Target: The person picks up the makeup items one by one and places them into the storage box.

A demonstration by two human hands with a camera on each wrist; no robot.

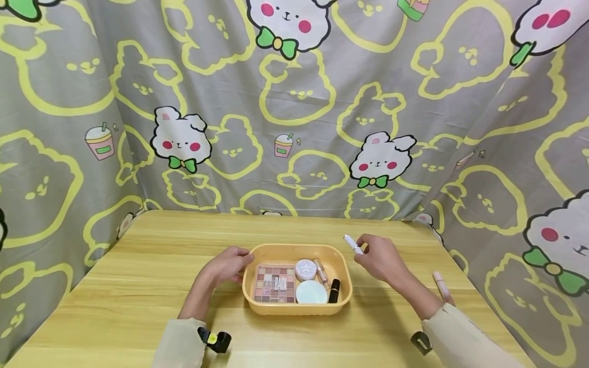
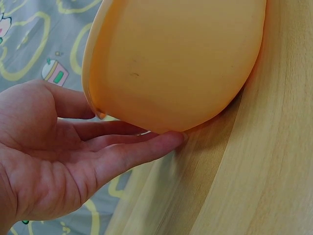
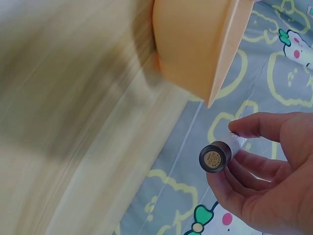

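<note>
A yellow plastic tray (image 1: pixel 296 308) stands on the table. Its left end is gripped by my left hand (image 1: pixel 228 264), thumb at the rim and fingers along the outer wall in the left wrist view. My right hand (image 1: pixel 379 258) pinches a white lipstick tube (image 1: pixel 352 244) between thumb and fingers, above the table just past the tray's right back corner. The right wrist view shows the tube's dark end with a round label (image 3: pixel 213 159). Inside the tray lie an eyeshadow palette (image 1: pixel 274 284), a patterned round compact (image 1: pixel 306 269), a pale round compact (image 1: pixel 311 293), a clear lip tube (image 1: pixel 321 273) and a black lipstick (image 1: pixel 334 291).
A pink tube (image 1: pixel 442 287) lies on the wooden table (image 1: pixel 115 306) beside my right forearm. A grey patterned curtain (image 1: pixel 285 168) surrounds the table at the back and sides. Black straps with camera mounts (image 1: pixel 217 341) sit at the wrists.
</note>
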